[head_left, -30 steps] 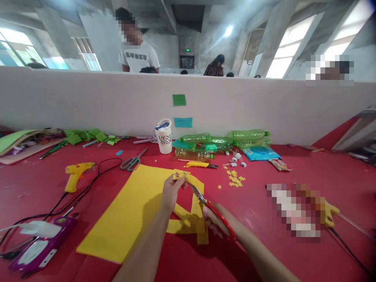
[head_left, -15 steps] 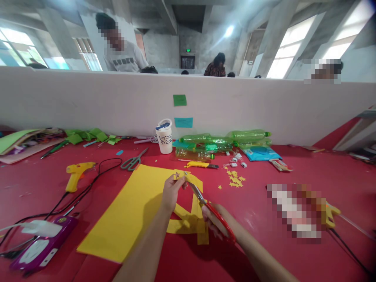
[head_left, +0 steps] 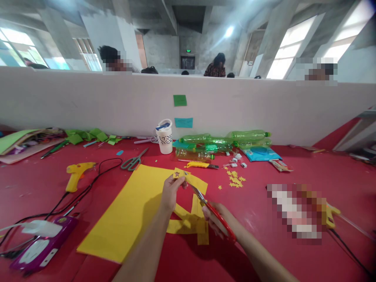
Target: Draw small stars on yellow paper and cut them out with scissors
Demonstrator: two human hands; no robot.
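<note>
My left hand (head_left: 170, 192) pinches a strip of yellow paper (head_left: 197, 182) that has a star-shaped hole near its left end. Red-handled scissors (head_left: 219, 219) are gripped in my right hand (head_left: 217, 221), their blades pointing up and left at the strip beside my left fingertips. Below the hands lie more yellow paper strips (head_left: 188, 226), overlapping one another. A large yellow sheet (head_left: 117, 219) rests on the table to the left, partly under my left forearm. Small yellow paper stars (head_left: 235, 180) form a loose pile to the right of the scissors.
Behind the hands are a yellow utility knife (head_left: 199, 165), green plastic bottles (head_left: 223, 141) and a white cup (head_left: 164, 139). Grey scissors (head_left: 134, 161), a yellow glue gun (head_left: 76, 174) with its cable and a purple power strip (head_left: 44, 246) lie left. A white partition (head_left: 117, 102) borders the table.
The strip's free right end has swung slightly outward to the right at the scissors' blades. Both hands keep nearly the same place. Beyond the partition, a person on the left has bent down lower.
</note>
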